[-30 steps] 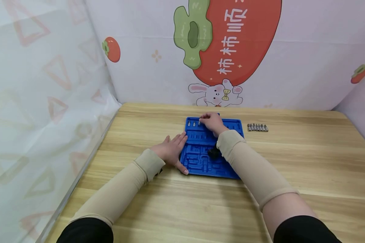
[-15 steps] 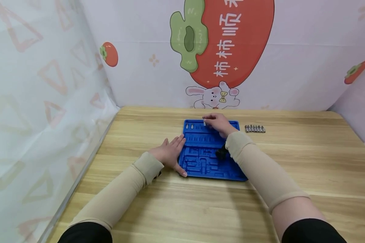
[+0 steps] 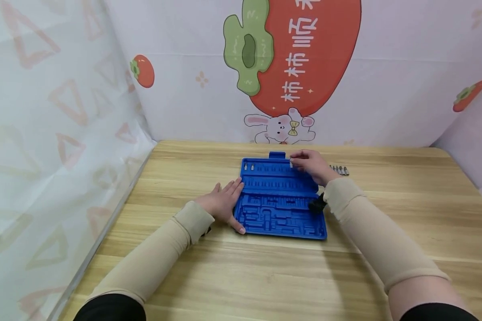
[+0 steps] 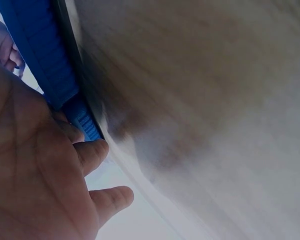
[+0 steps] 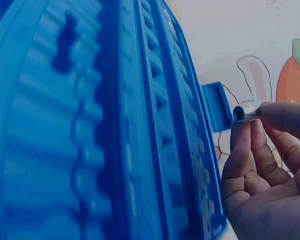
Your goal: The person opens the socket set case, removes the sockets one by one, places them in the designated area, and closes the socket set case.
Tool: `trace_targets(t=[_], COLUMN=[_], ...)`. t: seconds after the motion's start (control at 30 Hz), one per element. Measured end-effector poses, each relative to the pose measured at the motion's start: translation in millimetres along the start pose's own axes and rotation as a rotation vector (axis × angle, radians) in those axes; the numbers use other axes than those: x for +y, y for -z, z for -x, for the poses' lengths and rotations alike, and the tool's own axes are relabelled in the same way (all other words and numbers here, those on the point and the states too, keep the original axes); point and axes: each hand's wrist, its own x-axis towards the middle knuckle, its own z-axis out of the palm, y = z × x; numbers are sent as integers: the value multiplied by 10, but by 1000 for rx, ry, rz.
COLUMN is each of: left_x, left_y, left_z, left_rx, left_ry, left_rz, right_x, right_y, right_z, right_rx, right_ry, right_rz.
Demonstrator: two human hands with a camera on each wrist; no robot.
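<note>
A blue moulded tool case point(image 3: 281, 192) lies on the wooden table, its rows of slots facing up. My left hand point(image 3: 224, 204) rests along its left edge with fingers spread; in the left wrist view the fingers point(image 4: 92, 152) reach the blue side. Near the upper right corner, my right hand point(image 3: 310, 166) pinches a small silver socket point(image 5: 248, 113) between thumb and fingertips. Its hollow dark end faces the camera in the right wrist view, just beyond the case's rim. Two small metal pieces point(image 3: 249, 166) stand in the top row's left slots.
To the right of the case, several small metal pieces point(image 3: 340, 170) lie in a row on the table point(image 3: 385, 214), partly covered by the right hand. A blue latch tab point(image 3: 277, 154) sticks out from the far edge. A printed cloth point(image 3: 184, 102) hangs behind.
My right hand has moved right along the top row, from its left slots to the upper right corner, carrying the socket. My left hand has stayed on the left edge.
</note>
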Motion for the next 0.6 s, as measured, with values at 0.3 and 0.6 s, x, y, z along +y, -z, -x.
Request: trace_targets(t=[0.3, 0.6], left_x=[15, 27], left_y=[-5, 23], left_z=[18, 42], left_rx=[-9, 2], left_ry=[10, 9], left_rz=[-11, -3], right_x=[21, 16], right_y=[212, 448], right_z=[142, 218], right_rx=[-28, 1], right_ry=[-12, -11], right_rz=[32, 67])
